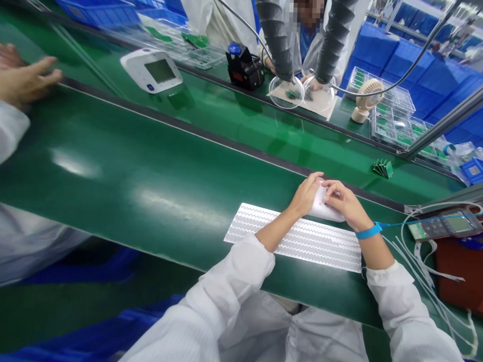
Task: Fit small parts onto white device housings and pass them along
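Note:
Both my hands are at a rounded white plastic device (pixel 324 209) on the green bench. My left hand (pixel 305 195) is closed around its left side, fingers stretched along the far edge. My right hand (pixel 346 203) has its fingers curled onto the device's right side and upper face; whether a small part sits between the fingertips cannot be made out. Beneath my forearms lies a white sheet (pixel 318 246) with rows of grey zigzag-edged strips. A blue wrist strap (pixel 368 231) with a cord circles my right wrist.
A white monitor with a screen (pixel 152 70) stands on the conveyor, with green circuit boards (pixel 383 168) further right. A handheld meter (pixel 448 224) and white tubes (pixel 418 271) lie at right. A co-worker's hands (pixel 23 75) are at far left; another person sits opposite, near a fan (pixel 367 100).

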The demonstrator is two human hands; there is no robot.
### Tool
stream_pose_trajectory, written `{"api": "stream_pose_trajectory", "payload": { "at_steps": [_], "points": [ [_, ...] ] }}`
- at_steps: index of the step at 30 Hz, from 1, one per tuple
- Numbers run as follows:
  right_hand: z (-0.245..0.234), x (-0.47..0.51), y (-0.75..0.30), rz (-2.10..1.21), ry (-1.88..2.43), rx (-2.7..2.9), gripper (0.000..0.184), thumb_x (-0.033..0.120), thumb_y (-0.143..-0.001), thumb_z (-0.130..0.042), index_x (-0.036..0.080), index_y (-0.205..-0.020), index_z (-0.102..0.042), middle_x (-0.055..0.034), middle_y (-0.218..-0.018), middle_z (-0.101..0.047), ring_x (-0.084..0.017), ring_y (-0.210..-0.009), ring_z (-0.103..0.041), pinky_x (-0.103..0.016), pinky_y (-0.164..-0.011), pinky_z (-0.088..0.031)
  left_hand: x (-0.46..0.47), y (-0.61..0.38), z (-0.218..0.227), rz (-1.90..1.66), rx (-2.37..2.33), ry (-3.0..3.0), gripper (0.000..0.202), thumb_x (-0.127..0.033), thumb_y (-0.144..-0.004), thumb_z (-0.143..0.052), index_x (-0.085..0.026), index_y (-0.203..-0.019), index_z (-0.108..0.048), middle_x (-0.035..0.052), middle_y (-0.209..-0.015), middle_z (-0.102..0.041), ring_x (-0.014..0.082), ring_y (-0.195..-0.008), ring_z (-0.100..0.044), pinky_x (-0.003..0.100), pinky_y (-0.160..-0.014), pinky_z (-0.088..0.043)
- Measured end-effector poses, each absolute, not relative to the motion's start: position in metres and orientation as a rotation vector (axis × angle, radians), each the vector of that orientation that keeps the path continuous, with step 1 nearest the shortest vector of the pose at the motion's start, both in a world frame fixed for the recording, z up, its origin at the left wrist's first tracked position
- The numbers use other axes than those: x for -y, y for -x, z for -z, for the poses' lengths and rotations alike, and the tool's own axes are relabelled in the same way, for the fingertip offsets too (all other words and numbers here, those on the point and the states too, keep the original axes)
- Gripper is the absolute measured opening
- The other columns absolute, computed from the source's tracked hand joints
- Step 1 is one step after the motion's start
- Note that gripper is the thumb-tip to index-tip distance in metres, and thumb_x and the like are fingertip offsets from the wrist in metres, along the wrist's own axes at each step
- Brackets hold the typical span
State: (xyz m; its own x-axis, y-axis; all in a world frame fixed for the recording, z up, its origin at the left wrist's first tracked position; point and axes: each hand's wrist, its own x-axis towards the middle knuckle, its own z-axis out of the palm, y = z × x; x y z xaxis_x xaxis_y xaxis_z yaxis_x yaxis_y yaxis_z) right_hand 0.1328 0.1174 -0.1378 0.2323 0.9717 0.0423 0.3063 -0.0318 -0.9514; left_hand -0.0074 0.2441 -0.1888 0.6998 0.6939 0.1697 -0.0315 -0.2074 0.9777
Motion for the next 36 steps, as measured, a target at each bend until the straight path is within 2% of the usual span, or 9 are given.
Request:
{"api": "stream_pose_trajectory", "payload": {
  "at_steps": [6, 11, 14, 17, 19, 23, 28, 31, 36],
  "points": [
    [0.143, -0.12, -0.129, -0.682, 1.583, 1.434, 0.015, 0.032, -0.093, -0.081, 0.024, -0.09, -0.068, -0.0109, -0.15, -0.06, -0.029, -0.147, -0.053, -0.047, -0.121, -0.047, -0.246, 0.007, 0.191, -0.741, -0.535, -1.683, 0.052, -0.051, -0.114, -0.041, -0.021, -0.15, -0.064, 0.0104, -0.144, -0.077, 0.0302, -0.134, -0.071, 0.044, -0.12, -0.053],
    [0.143, -0.116, -0.126, -0.648, 1.533, 1.457, 0.01, 0.031, -0.097, -0.077, 0.023, -0.1, -0.072, -0.0133, -0.149, -0.063, -0.027, -0.145, -0.057, -0.043, -0.116, -0.052, -0.249, 0.005, 0.2, -0.743, -0.53, -1.662, 0.058, -0.057, -0.112, -0.042, -0.019, -0.15, -0.063, 0.0116, -0.14, -0.078, 0.0285, -0.126, -0.074, 0.042, -0.116, -0.054],
    [0.135, -0.084, -0.14, -0.524, 1.552, 1.399, 0.015, 0.035, -0.102, -0.072, 0.023, -0.111, -0.077, -0.0108, -0.135, -0.072, -0.026, -0.131, -0.066, -0.042, -0.109, -0.056, -0.253, 0.003, 0.208, -0.748, -0.51, -1.646, 0.059, -0.06, -0.112, -0.041, -0.02, -0.15, -0.061, 0.0102, -0.136, -0.079, 0.0256, -0.117, -0.076, 0.038, -0.109, -0.057],
    [0.127, -0.026, -0.157, -0.33, 1.794, 1.361, 0.016, 0.035, -0.105, -0.069, 0.024, -0.107, -0.081, -0.0076, -0.113, -0.078, -0.025, -0.108, -0.072, -0.04, -0.096, -0.057, -0.257, 0.001, 0.214, -0.728, -0.523, -1.61, 0.057, -0.061, -0.111, -0.042, -0.024, -0.149, -0.062, 0.0082, -0.136, -0.079, 0.0242, -0.11, -0.077, 0.036, -0.1, -0.06],
    [0.125, 0.014, -0.161, -0.321, 1.934, 1.386, 0.017, 0.033, -0.106, -0.069, 0.023, -0.104, -0.083, -0.007, -0.105, -0.08, -0.025, -0.098, -0.073, -0.039, -0.088, -0.056, -0.257, 0.0, 0.215, -0.713, -0.532, -1.59, 0.058, -0.063, -0.111, -0.042, -0.024, -0.149, -0.063, 0.0083, -0.135, -0.079, 0.025, -0.11, -0.076, 0.036, -0.098, -0.061],
    [0.134, 0.068, -0.143, -0.407, 1.985, 1.451, 0.02, 0.032, -0.11, -0.067, 0.023, -0.106, -0.084, -0.0081, -0.106, -0.08, -0.024, -0.095, -0.074, -0.038, -0.086, -0.058, -0.257, 0.001, 0.212, -0.709, -0.554, -1.599, 0.063, -0.07, -0.11, -0.043, -0.025, -0.149, -0.064, 0.0091, -0.128, -0.08, 0.028, -0.113, -0.075, 0.039, -0.098, -0.062],
    [0.151, 0.065, -0.106, -0.385, 1.946, 1.562, 0.024, 0.034, -0.116, -0.06, 0.025, -0.116, -0.082, -0.0092, -0.113, -0.079, -0.025, -0.104, -0.074, -0.04, -0.096, -0.06, -0.258, 0.002, 0.211, -0.713, -0.56, -1.644, 0.065, -0.072, -0.11, -0.04, -0.025, -0.149, -0.063, 0.0099, -0.129, -0.079, 0.0282, -0.112, -0.076, 0.038, -0.097, -0.062],
    [0.158, 0.042, -0.097, -0.33, 2.032, 1.719, 0.025, 0.03, -0.117, -0.057, 0.023, -0.118, -0.081, -0.0113, -0.116, -0.077, -0.027, -0.107, -0.072, -0.041, -0.098, -0.058, -0.258, 0.001, 0.213, -0.716, -0.534, -1.627, 0.06, -0.067, -0.111, -0.04, -0.025, -0.148, -0.063, 0.0088, -0.134, -0.079, 0.0262, -0.111, -0.077, 0.036, -0.096, -0.063],
    [0.156, 0.016, -0.1, -0.309, 2.17, 1.975, 0.024, 0.024, -0.116, -0.058, 0.019, -0.107, -0.079, -0.0121, -0.109, -0.074, -0.026, -0.098, -0.068, -0.039, -0.09, -0.053, -0.258, -0.001, 0.215, -0.732, -0.505, -1.582, 0.05, -0.057, -0.113, -0.043, -0.027, -0.146, -0.065, 0.0077, -0.134, -0.079, 0.0256, -0.112, -0.077, 0.038, -0.1, -0.061]
  ]
}}
